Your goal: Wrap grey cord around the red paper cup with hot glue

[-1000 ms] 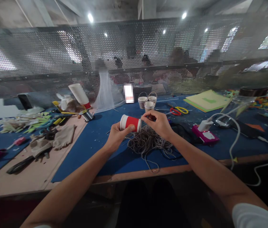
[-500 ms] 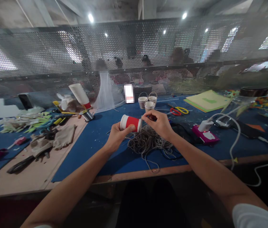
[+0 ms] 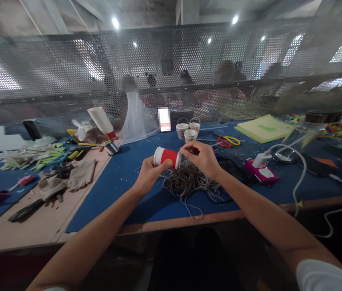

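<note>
A white paper cup (image 3: 170,157) with a red band lies on its side in the air, gripped by my left hand (image 3: 151,171), thumb across the band. At the cup's right end, the thumb and fingertips of my right hand (image 3: 202,157) are pinched together, close to or touching the rim. Whatever is between those fingertips is too small to make out. Beneath both hands a loose heap of grey cord (image 3: 185,182) spreads on the blue table mat (image 3: 107,206). Just beyond the right hand stand three small white cups with loop handles (image 3: 190,136).
Scissors (image 3: 228,141) with red and yellow handles lie behind my right hand. A purple power strip (image 3: 261,173) with a charger and white cable sits right. Stacked paper cups (image 3: 100,121) lean at back left, near gloves (image 3: 81,176). Yellow sheets (image 3: 264,128) lie back right.
</note>
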Available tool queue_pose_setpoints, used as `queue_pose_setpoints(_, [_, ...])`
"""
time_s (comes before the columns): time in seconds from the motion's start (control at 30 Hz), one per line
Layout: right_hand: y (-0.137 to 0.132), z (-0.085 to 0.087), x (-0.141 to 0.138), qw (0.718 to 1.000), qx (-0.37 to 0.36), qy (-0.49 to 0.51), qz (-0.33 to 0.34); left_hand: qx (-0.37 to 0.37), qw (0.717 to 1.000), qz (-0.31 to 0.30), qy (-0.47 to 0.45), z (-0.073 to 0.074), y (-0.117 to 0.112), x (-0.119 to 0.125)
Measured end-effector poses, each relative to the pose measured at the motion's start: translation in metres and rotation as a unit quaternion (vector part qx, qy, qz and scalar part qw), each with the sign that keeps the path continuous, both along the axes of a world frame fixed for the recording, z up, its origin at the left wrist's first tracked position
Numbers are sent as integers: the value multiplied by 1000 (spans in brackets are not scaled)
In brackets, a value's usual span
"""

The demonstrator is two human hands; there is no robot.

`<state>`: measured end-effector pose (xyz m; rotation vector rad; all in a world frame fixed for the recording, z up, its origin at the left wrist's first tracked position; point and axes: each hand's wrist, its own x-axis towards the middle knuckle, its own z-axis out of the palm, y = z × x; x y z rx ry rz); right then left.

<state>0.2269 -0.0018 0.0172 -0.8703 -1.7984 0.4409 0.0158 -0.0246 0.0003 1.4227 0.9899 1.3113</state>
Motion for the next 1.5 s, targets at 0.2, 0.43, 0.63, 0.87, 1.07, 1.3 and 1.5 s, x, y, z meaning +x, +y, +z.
queue_pose_setpoints(0.2, [-1, 2, 1, 1000, 1, 11, -9, 12, 1000, 14, 5, 0, 1, 0])
queue_pose_setpoints(0.43, [-4, 4, 1, 1000, -3, 16, -18, 7, 1000, 7, -5, 1, 2, 0])
queue_pose_setpoints(0.63, [-2, 1, 1, 1000, 2, 17, -5, 12, 1000, 4, -9, -3, 4, -2])
queue_pose_setpoints(0.87, [-2, 2, 1, 1000, -1, 12, -8, 7, 1000, -2, -10, -3, 4, -2])
queue_pose_setpoints(1.07, [-1, 1, 1, 1000, -6, 9, -4, 4, 1000, 4, -11, -2, 2, -1])
queue_pose_setpoints(1.3, [-1, 0, 1, 1000, -12, 4, -8, 4, 1000, 9, -10, -3, 3, -1])
queue_pose_setpoints(1.5, [-1, 0, 1, 1000, -13, 10, 6, 3, 1000, 0, -20, -2, 2, -1])
